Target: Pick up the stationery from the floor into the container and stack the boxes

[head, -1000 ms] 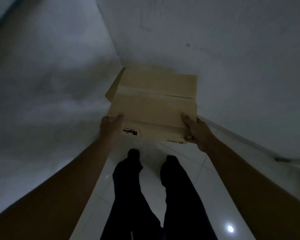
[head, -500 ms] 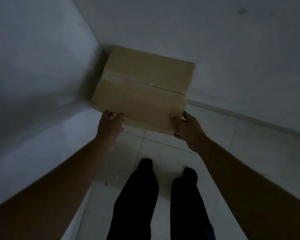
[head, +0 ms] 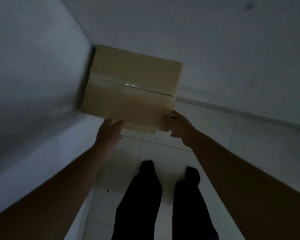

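A closed brown cardboard box point(head: 132, 90) with clear tape along its top seam sits tight in the corner where two white walls meet. My right hand point(head: 177, 126) grips its near right corner, thumb on top and fingers curled under the edge. The outstretched fingers of my left hand point(head: 109, 134) rest against the box's near left face without wrapping around it. The room is dim. I cannot tell what the box rests on. No stationery is in view.
White tiled floor point(head: 163, 153) runs from the box toward me, and my legs in dark trousers point(head: 139, 205) stand on it. The left wall point(head: 33, 84) is close beside my left arm. A baseboard point(head: 232, 111) lines the far wall.
The box has moved away from me and down into the corner against both walls. My left hand has loosened from a grasp to flat fingers on the box's face.
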{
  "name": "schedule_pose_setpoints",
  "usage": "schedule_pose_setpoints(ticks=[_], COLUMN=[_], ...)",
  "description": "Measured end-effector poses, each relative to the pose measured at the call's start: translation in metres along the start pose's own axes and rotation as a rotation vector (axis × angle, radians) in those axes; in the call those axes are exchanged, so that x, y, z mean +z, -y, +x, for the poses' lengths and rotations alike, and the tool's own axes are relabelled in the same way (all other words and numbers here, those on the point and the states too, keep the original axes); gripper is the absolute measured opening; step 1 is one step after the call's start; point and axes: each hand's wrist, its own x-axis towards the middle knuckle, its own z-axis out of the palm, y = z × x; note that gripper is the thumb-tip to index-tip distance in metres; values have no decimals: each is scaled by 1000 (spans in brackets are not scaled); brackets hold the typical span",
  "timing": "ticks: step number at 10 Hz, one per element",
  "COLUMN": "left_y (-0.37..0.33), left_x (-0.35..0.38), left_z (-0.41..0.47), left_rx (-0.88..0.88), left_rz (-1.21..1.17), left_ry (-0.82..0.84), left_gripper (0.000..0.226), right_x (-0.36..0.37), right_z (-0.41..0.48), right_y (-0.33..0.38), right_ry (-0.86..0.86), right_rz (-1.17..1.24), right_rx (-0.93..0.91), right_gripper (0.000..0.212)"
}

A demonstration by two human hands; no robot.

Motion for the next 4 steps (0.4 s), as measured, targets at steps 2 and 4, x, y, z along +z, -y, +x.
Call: schedule_pose_setpoints(ticks=[2,4], left_y=[-2,-7], left_x=[4,20], left_z=[-58,-128], left_rx=[41,163], left_rz=[4,216], left_ry=[126,139], left_gripper=[37,36], right_x=[-38,-89], right_z=[-57,-134], right_y=[-6,-33], right_ry=[-176,-201], right_rz=[90,62], right_rx=[23,-24], right_gripper=[46,29])
